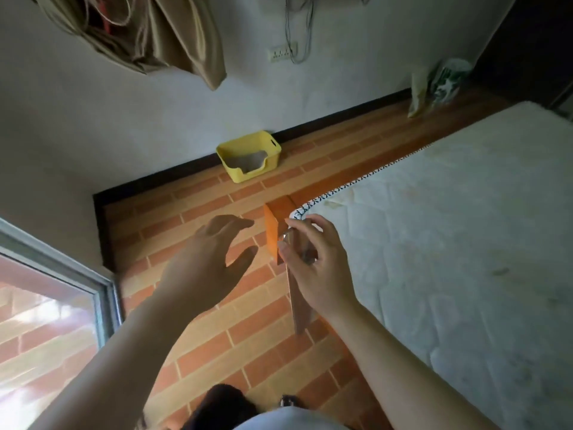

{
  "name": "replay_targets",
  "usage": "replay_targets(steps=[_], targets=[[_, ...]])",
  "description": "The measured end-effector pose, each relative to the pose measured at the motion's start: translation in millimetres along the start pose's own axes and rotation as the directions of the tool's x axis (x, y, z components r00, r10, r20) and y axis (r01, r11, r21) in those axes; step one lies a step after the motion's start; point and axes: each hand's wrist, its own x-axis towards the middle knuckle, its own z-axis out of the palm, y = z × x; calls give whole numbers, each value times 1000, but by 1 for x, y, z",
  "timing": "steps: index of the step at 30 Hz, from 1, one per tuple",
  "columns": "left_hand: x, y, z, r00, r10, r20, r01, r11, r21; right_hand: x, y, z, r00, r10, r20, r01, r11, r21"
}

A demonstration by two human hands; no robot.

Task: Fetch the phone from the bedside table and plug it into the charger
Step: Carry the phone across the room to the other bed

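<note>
My right hand [321, 268] grips the phone [299, 308], a thin slab held nearly edge-on, its lower end pointing down towards me over the floor. My left hand [207, 259] hovers just left of it with fingers spread and nothing in it. Both hands are in front of the orange wooden bed-frame corner [274, 231]. High on the far wall is a white power strip [282, 52] with thin cables [299, 29] hanging around it. I cannot make out a charger plug among them.
A bare white mattress [465, 243] fills the right side. A yellow plastic bin [249, 156] stands against the wall on the brick-patterned floor [192, 346]. Bags [440, 83] lean at the far right, beige cloth [173, 32] hangs top left, and a window frame [102, 293] is at left.
</note>
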Motion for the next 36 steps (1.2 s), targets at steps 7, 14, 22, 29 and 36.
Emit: replay_targets(steps=[7, 14, 22, 29, 36], targets=[[137, -104, -33, 998, 30, -60, -30, 999, -11, 151, 15, 85, 1000, -18, -16, 18, 1000, 4], [300, -183, -85, 980, 194, -43, -197, 978, -68, 301, 22, 149, 991, -2, -131, 6, 999, 33], [467, -225, -89, 938, 344, 45, -337, 934, -117, 428, 72, 177, 967, 128, -219, -139, 990, -37], [650, -227, -68, 897, 430, 102, -419, 901, -109, 574, 146, 172, 907, 240, -346, -274, 960, -52], [837, -186, -39, 842, 513, 164, -502, 858, -109, 724, 205, 120, 858, 225, -461, -306, 946, -108]])
